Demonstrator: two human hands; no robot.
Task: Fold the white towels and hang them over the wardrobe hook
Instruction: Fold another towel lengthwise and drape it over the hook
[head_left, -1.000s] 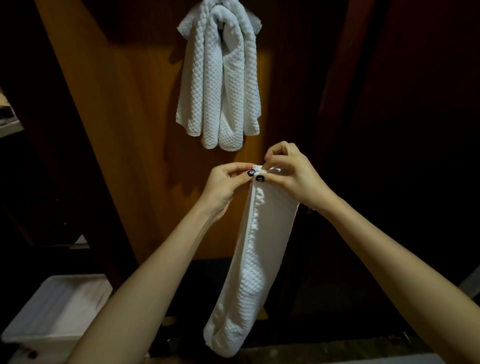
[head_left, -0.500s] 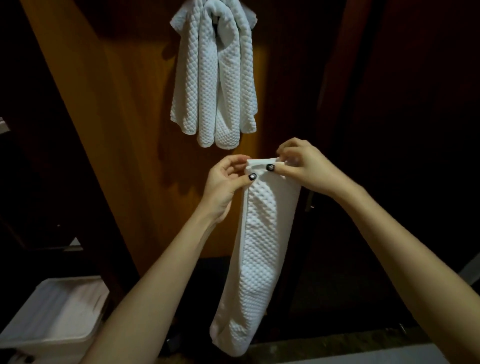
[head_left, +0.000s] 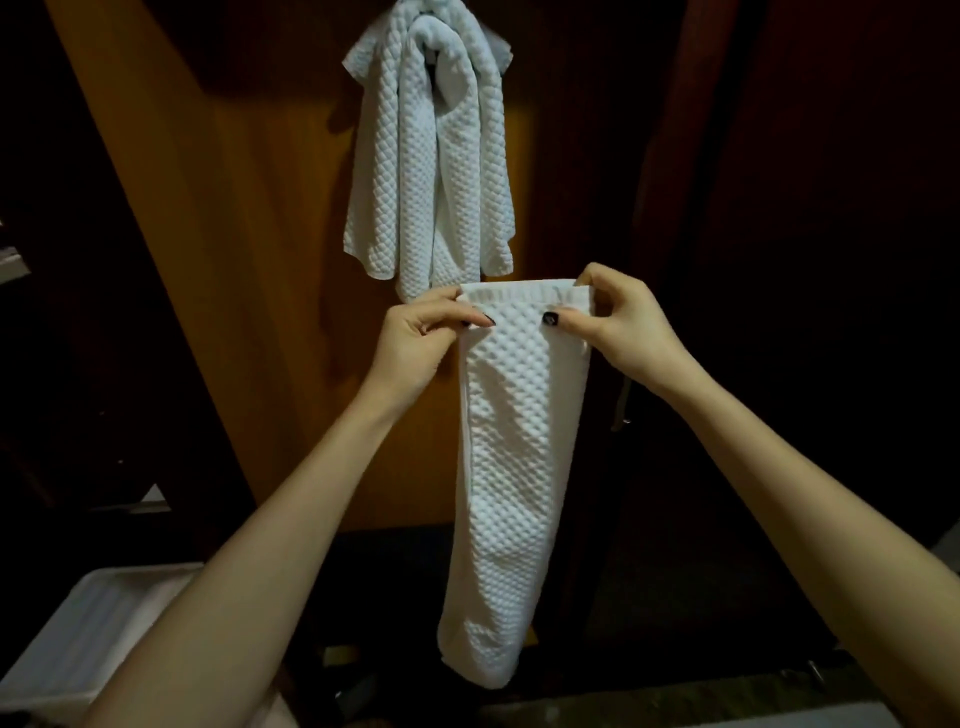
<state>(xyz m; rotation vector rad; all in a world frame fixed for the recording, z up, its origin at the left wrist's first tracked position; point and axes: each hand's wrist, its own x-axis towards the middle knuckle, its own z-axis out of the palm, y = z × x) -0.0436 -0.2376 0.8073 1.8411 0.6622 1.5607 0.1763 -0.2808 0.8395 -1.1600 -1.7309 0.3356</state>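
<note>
Centre frame, just below the hung towels (head_left: 431, 156), L hand (head_left: 415, 338) & R hand (head_left: 618, 332) each pinch a top corner of the folded towel (head_left: 519, 467), thumb + fingers curled on the hem. Rest hangs as a narrow strip in front of the wardrobe panel (head_left: 234, 260). Step: fold looks done, hang pending. Next: lift, drape over hook. Hook is hidden under towels, prob crowded.

Dim light from the viewer's side reaches the panel (head_left: 249, 270), the hung towels (head_left: 431, 171) on it and the held towel (head_left: 519, 447) before it. Soft shadows fall on the panel. Beside the panel all is near black. The edges bend and detail is soft.
</note>
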